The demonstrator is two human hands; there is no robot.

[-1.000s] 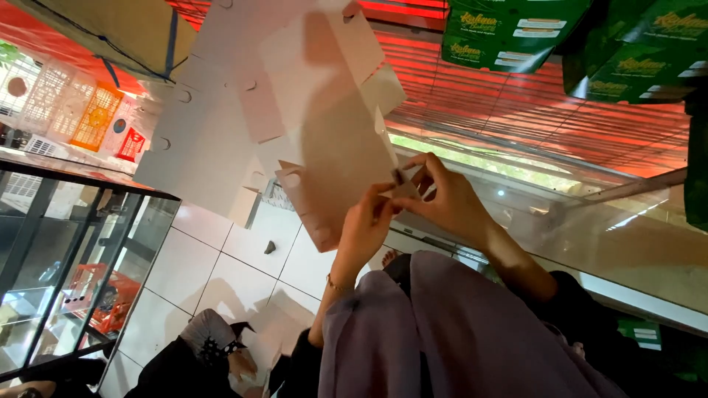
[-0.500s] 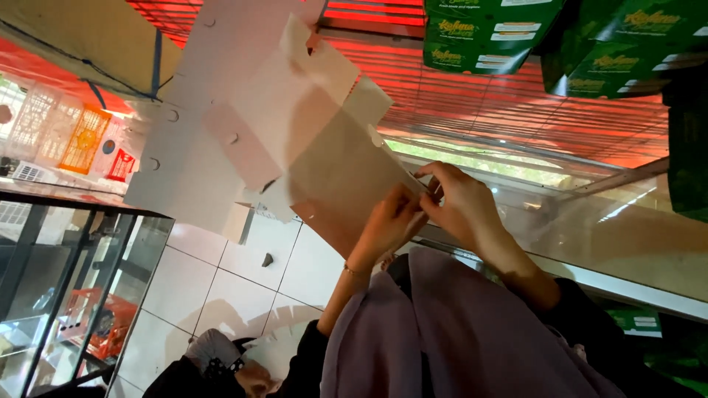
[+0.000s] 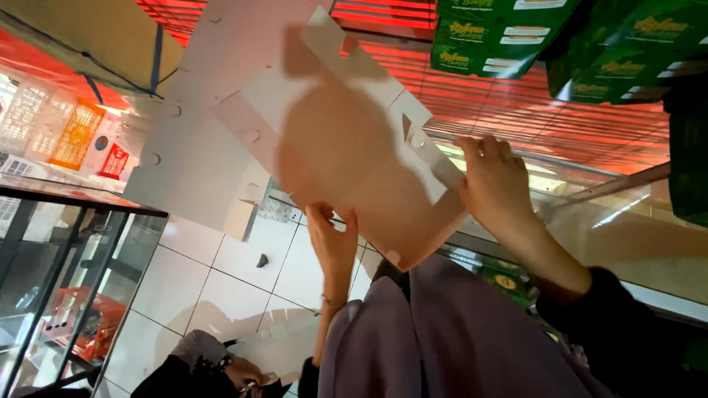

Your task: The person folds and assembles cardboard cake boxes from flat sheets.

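The left hand [image 3: 333, 239] grips the lower edge of a flat, die-cut white cardboard sheet [image 3: 346, 147], fingers curled around it. The right hand [image 3: 495, 184] clasps the same sheet at its right edge, thumb and fingers pinching a folded flap. The sheet is held up between both hands, tilted. Beyond the sheet hang green cartons [image 3: 509, 33] against a red slatted shutter [image 3: 560, 121]. To the sheet's left stands a glass display case [image 3: 66, 273], with a white tiled floor [image 3: 214, 273] beside it.
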